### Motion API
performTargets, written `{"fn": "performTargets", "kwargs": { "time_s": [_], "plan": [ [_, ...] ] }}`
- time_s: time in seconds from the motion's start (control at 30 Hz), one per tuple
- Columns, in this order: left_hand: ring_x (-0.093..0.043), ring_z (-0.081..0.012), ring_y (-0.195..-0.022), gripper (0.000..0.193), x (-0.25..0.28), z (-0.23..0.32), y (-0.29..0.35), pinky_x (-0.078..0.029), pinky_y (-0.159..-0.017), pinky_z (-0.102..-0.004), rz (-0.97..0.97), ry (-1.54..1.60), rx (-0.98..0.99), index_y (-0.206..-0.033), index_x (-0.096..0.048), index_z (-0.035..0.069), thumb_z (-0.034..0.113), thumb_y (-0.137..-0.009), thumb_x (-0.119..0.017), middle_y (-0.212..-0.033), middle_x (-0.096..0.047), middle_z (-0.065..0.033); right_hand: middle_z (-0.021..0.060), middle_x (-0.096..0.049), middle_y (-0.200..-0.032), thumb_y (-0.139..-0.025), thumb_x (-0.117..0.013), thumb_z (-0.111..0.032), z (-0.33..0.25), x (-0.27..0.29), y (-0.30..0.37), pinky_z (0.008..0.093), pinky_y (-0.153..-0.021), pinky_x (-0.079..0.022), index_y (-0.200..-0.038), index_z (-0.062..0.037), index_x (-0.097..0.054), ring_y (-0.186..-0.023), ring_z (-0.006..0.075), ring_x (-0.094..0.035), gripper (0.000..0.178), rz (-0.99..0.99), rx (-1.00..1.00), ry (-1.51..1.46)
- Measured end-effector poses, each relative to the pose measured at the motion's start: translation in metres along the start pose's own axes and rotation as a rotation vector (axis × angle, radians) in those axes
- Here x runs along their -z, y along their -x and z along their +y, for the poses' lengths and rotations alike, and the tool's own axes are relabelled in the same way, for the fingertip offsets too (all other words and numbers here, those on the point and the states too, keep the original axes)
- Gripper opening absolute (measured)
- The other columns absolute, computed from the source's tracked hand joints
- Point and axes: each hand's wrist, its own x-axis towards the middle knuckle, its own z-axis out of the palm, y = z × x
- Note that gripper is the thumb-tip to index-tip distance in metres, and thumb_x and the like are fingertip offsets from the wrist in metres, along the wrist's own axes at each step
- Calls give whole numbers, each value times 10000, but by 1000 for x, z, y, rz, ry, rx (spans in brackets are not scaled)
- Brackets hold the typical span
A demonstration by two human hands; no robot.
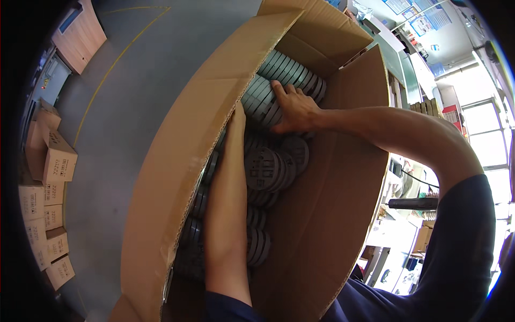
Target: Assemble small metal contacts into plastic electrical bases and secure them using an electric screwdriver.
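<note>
A deep cardboard box [182,129] stands before me, holding rows of round grey plastic discs [261,94]. Both my arms reach into it. My right hand [295,109] lies over the near end of an upper row, fingers on its far side and thumb on the near side, closed around the discs. My left forearm runs along the box's left wall; my left hand [238,111] is almost wholly hidden behind that wall's edge, so its fingers do not show. Lower down, more discs [262,169] lie tilted and loosely stacked, some with raised square markings.
Several small cartons [53,214] are piled on the floor at the far left, below a wooden cabinet [83,37]. A yellow line [110,72] crosses the grey floor. To the right, past the box, are a cluttered workbench and a black cylindrical tool [413,203].
</note>
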Motion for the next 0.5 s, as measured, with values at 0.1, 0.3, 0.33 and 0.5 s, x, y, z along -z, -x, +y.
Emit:
{"fn": "performTargets", "kwargs": {
  "time_s": [0.1, 0.3, 0.33, 0.5],
  "plan": [
    [-488, -315, -1360, 696, 123, 9, -146, -410, -1122, -417, 111, 577, 998, -1456, -502, 24, 544, -993, -510, -1503, -504, -152, 337, -491, -1271, -660, -886, -359, -76, 17, 2, 523, -984, -505, -1547, -19, -216, -1202, 509, -523, 1163, 2, 218, 18],
    [-433, -282, -1407, 743, 53, 25, 59, -400, -1140, -478, -24, 766, 321, -1497, -467, 132, 648, -961, -474, -1523, -463, -84, 296, -469, -1292, -623, -925, -254, -76, 81, 40, 497, -983, -532, -1524, -30, -298, -1171, 473, -521, 1120, -5, 205, 288],
    [-433, -282, -1407, 743, 59, 31, 60, -400, -1140, -478, -29, 754, 301, -1497, -467, 132, 648, -961, -474, -1523, -463, -84, 281, -456, -1306, -615, -934, -216, -85, 97, 50, 484, -984, -540, -1513, -35, -326, -1165, 457, -521, 1099, 1, 223, 382],
    [-408, -274, -1424, 711, 87, 66, 86, -358, -1166, -476, -257, 897, 314, -1514, -428, 184, 649, -976, -433, -1551, -414, -73, 233, -409, -1343, -634, -916, -126, -117, 144, 115, 441, -987, -540, -1440, -36, -420, -1148, 390, -505, 951, 399, 422, 377]
  ]
}}
